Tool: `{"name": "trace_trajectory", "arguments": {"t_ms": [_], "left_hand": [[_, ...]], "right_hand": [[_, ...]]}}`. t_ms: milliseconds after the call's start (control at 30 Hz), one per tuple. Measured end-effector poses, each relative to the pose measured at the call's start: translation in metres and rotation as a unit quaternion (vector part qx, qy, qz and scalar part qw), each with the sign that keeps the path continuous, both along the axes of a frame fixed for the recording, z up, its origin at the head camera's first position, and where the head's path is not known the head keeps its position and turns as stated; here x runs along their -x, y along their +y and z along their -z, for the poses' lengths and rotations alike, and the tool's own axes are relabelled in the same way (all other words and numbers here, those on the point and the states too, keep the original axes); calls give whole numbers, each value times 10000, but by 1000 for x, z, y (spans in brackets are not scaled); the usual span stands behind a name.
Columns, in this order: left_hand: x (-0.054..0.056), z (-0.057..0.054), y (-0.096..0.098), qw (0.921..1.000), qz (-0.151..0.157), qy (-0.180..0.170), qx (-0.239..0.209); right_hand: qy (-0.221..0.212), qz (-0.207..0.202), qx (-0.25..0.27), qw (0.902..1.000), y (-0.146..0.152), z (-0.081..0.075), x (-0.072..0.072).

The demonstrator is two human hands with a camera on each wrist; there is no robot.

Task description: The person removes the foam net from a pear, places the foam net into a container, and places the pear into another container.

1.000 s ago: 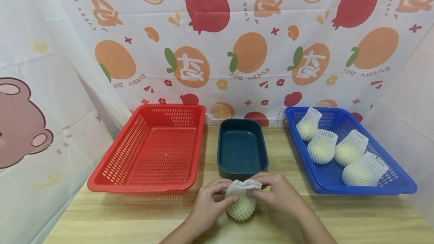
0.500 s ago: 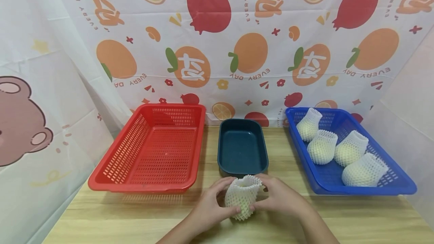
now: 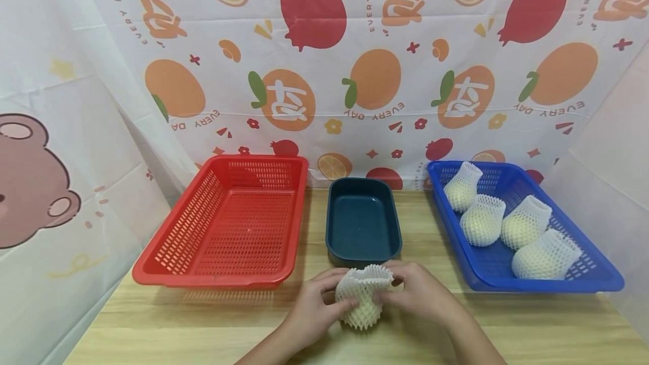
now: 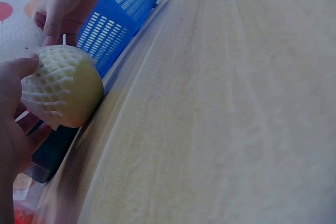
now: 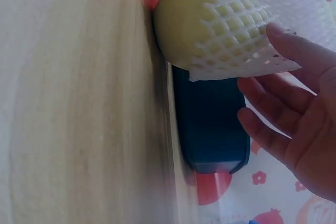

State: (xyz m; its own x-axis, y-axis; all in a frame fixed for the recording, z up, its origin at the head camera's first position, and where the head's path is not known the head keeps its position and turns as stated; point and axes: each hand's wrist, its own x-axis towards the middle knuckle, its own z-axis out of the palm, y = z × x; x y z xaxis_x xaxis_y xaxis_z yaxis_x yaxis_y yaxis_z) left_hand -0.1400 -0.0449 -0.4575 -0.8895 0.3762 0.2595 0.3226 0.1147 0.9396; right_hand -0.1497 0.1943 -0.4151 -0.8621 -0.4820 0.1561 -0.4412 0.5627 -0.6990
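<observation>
A round pale-yellow fruit point(image 5: 181, 24) in a white foam net point(image 3: 361, 292) is between my two hands, above the wooden table's front part. Its lower end is bare of net in both wrist views, and a thin stem-like line shows near its top in the left wrist view. The left hand point(image 3: 310, 307) holds the netted fruit from the left, its thumb on the near side. From the right, my right hand point(image 3: 418, 293) pinches the net near its upper part with thumb and fingers. Several fingertips are hidden behind the net.
Behind the hands stands a dark teal tray point(image 3: 329, 230). A red basket point(image 3: 289, 241) is at left. At right, a blue basket point(image 3: 466, 269) holds several foam-netted fruits point(image 3: 481, 224). A fruit-printed cloth point(image 3: 324, 72) hangs behind the table point(image 3: 203, 331).
Both hands shifted their grip on the net, spreading around it half a second ago. Since then the right thumb has moved up the net, and the net's mouth has narrowed.
</observation>
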Motion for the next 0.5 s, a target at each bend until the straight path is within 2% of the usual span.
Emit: {"name": "trace_trajectory", "arguments": {"t_ms": [233,400,500], "left_hand": [[-2,-4,0,9992,-369,76,-137],[-2,-5,-2,9989,-359,41,-298],[-1,-4,-4,9986,-393,168,-297]], "right_hand": [[225,31,416,9989,0,-1,1],[310,54,487,9983,0,-4,1],[289,100,506,9982,1,-5,0]]}}
